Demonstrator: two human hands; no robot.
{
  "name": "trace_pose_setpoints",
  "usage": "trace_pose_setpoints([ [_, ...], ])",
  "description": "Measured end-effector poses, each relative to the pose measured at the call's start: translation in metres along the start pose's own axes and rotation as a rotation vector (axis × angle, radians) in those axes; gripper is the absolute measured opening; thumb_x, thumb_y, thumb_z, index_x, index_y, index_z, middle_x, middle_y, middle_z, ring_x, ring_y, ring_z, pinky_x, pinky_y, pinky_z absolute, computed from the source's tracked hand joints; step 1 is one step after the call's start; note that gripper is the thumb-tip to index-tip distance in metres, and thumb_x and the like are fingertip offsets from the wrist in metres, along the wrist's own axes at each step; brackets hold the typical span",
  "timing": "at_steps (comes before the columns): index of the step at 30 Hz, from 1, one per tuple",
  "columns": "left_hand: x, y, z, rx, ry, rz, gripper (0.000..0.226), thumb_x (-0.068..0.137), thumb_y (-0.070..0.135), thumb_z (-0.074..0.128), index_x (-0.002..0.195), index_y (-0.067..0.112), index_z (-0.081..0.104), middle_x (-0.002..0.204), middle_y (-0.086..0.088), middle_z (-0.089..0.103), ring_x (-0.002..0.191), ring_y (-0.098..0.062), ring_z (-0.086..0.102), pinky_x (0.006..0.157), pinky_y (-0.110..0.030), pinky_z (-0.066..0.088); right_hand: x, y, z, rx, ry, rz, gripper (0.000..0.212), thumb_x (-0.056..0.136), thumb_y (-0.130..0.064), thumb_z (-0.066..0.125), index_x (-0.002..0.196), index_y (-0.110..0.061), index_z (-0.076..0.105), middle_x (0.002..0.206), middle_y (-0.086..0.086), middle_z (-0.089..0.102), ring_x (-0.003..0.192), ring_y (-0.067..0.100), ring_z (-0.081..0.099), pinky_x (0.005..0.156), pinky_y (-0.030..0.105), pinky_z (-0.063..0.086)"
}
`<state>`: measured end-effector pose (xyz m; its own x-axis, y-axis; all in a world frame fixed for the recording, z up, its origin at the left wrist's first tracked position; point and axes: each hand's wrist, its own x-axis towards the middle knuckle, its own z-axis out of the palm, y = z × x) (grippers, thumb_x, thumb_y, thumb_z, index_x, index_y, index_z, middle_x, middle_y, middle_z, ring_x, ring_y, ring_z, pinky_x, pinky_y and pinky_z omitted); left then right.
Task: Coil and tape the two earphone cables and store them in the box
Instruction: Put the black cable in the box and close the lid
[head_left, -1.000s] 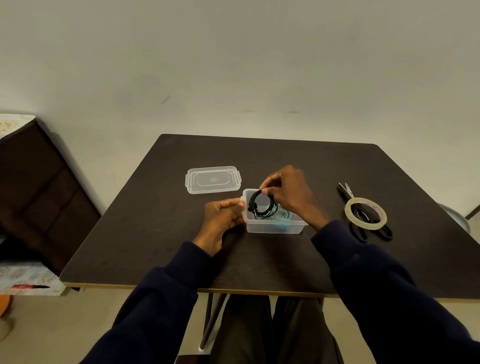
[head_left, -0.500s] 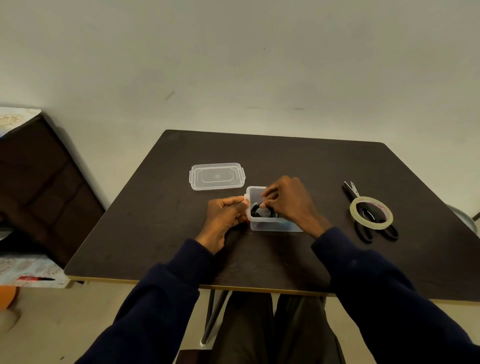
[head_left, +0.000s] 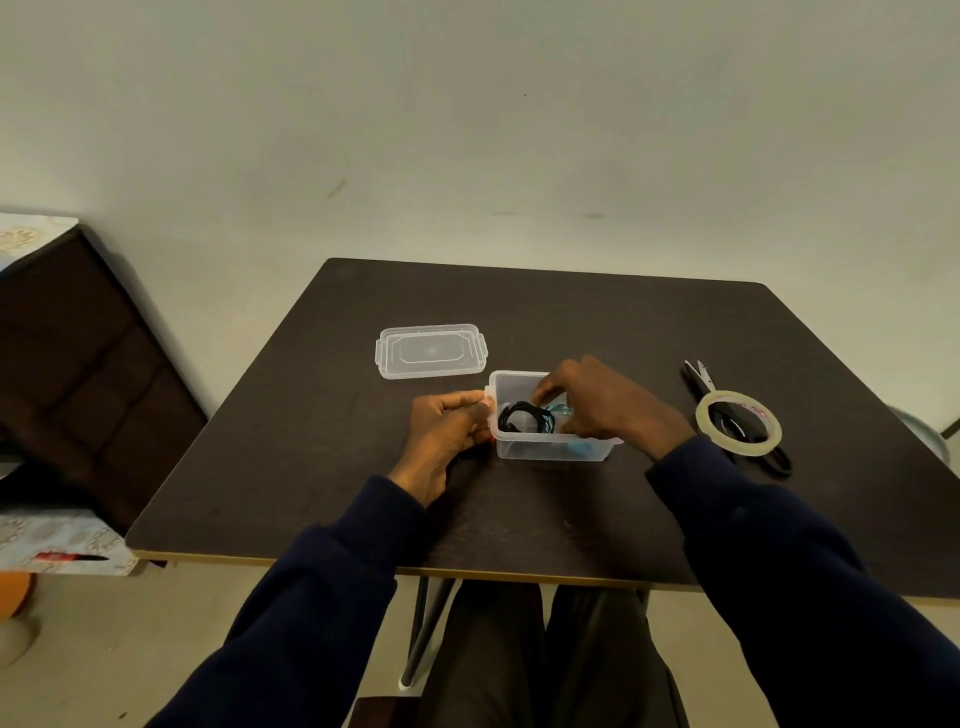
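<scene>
A small clear plastic box (head_left: 524, 451) stands on the dark table (head_left: 311, 441). Inside it lies a coiled black earphone cable (head_left: 522, 417), with a teal cable (head_left: 563, 410) partly hidden beside and beneath it. My left hand (head_left: 449, 428) grips the box's left end by its rim tab. My right hand (head_left: 605, 402) hovers over the right half of the box, fingers spread above the coils and not clearly touching them. The box's clear lid (head_left: 431, 351) lies flat on the table behind and to the left.
A roll of clear tape (head_left: 738, 423) lies on top of black scissors (head_left: 701, 379) at the right of the table. A dark cabinet (head_left: 78, 364) stands to the left of the table. The wall runs behind the table's far edge.
My right hand lowered the black coil from above the rim into the box and now has its fingers spread over it. My left hand has stayed on the box's left end.
</scene>
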<state>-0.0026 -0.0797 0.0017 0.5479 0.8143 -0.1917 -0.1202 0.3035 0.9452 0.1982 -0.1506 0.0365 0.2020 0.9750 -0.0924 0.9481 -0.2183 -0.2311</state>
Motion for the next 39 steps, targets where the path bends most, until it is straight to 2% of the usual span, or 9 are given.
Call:
trace_pose_setpoints([
  [9, 0.000, 0.001, 0.000, 0.005, 0.020, -0.004, 0.016, 0.090, 0.005, 0.068, 0.105, 0.002, 0.073, 0.097, -0.011, 0.077, 0.089, -0.022, 0.075, 0.074, -0.029, 0.059, -0.002, -0.003, -0.007, -0.196, 0.013, -0.064, 0.040, 0.078, -0.027, 0.082, 0.113, -0.028, 0.063, 0.126, -0.003, 0.060, 0.115, 0.018, 0.059, 0.094, 0.037, 0.055],
  [13, 0.001, 0.000, 0.000, -0.004, 0.023, -0.015, 0.017, 0.090, 0.004, 0.068, 0.106, 0.002, 0.072, 0.097, -0.012, 0.077, 0.088, -0.022, 0.076, 0.074, -0.029, 0.059, -0.004, -0.003, -0.010, -0.127, 0.026, -0.064, 0.043, 0.077, -0.025, 0.083, 0.115, -0.029, 0.063, 0.124, -0.006, 0.061, 0.113, 0.014, 0.058, 0.094, 0.035, 0.054],
  [17, 0.000, 0.000, 0.001, -0.022, 0.017, -0.016, 0.018, 0.091, 0.005, 0.068, 0.107, 0.002, 0.072, 0.096, -0.011, 0.077, 0.088, -0.021, 0.076, 0.073, -0.028, 0.060, -0.006, -0.014, -0.008, -0.099, 0.136, -0.111, 0.030, 0.083, -0.020, 0.077, 0.111, -0.028, 0.070, 0.124, -0.006, 0.065, 0.104, 0.011, 0.060, 0.089, 0.034, 0.055],
  [24, 0.000, -0.001, -0.005, -0.011, -0.022, 0.004, 0.022, 0.090, 0.008, 0.069, 0.112, 0.003, 0.071, 0.102, -0.012, 0.077, 0.094, -0.023, 0.074, 0.079, -0.030, 0.060, -0.007, -0.018, -0.002, -0.141, 0.137, -0.134, 0.021, 0.089, -0.023, 0.071, 0.110, -0.027, 0.073, 0.123, -0.003, 0.064, 0.113, 0.016, 0.057, 0.086, 0.031, 0.050],
  [28, 0.003, 0.000, -0.011, 0.005, -0.028, -0.026, 0.020, 0.091, 0.007, 0.068, 0.110, 0.001, 0.071, 0.103, -0.013, 0.076, 0.096, -0.026, 0.074, 0.084, -0.034, 0.060, -0.009, -0.010, -0.004, 0.020, 0.260, -0.147, 0.017, 0.089, -0.021, 0.072, 0.106, -0.023, 0.076, 0.116, -0.003, 0.071, 0.098, 0.010, 0.067, 0.077, 0.021, 0.052],
  [31, 0.009, 0.006, -0.026, 0.042, 0.039, 0.053, 0.012, 0.088, 0.002, 0.070, 0.099, 0.000, 0.073, 0.099, -0.012, 0.076, 0.089, -0.023, 0.073, 0.082, -0.034, 0.061, -0.016, 0.003, -0.007, 0.133, 0.396, -0.081, 0.014, 0.088, -0.014, 0.072, 0.102, -0.014, 0.077, 0.105, 0.001, 0.076, 0.079, 0.001, 0.063, 0.075, 0.011, 0.049],
  [34, 0.023, 0.016, -0.045, 0.120, 0.216, 0.168, 0.010, 0.086, -0.002, 0.070, 0.096, 0.000, 0.072, 0.090, -0.012, 0.073, 0.078, -0.019, 0.069, 0.073, -0.027, 0.061, -0.025, 0.020, -0.011, 0.180, 0.453, -0.004, 0.013, 0.088, -0.012, 0.073, 0.100, -0.010, 0.077, 0.100, 0.007, 0.077, 0.075, 0.007, 0.064, 0.078, 0.016, 0.053],
  [36, 0.041, 0.018, -0.060, 0.254, 0.347, 0.241, 0.013, 0.087, 0.001, 0.071, 0.100, 0.000, 0.072, 0.087, -0.011, 0.072, 0.073, -0.017, 0.067, 0.070, -0.026, 0.060, -0.028, 0.030, -0.011, 0.211, 0.465, 0.017, 0.013, 0.087, -0.014, 0.074, 0.099, -0.009, 0.078, 0.099, 0.010, 0.077, 0.075, 0.011, 0.066, 0.080, 0.021, 0.057],
  [39, 0.072, 0.020, -0.079, 0.556, 0.496, 0.312, 0.018, 0.085, 0.015, 0.076, 0.100, 0.008, 0.072, 0.089, -0.006, 0.073, 0.077, -0.019, 0.069, 0.075, -0.033, 0.059, -0.030, 0.036, -0.009, 0.264, 0.506, 0.017, 0.014, 0.085, -0.017, 0.075, 0.097, -0.008, 0.078, 0.097, 0.011, 0.077, 0.073, 0.010, 0.066, 0.076, 0.017, 0.056],
])
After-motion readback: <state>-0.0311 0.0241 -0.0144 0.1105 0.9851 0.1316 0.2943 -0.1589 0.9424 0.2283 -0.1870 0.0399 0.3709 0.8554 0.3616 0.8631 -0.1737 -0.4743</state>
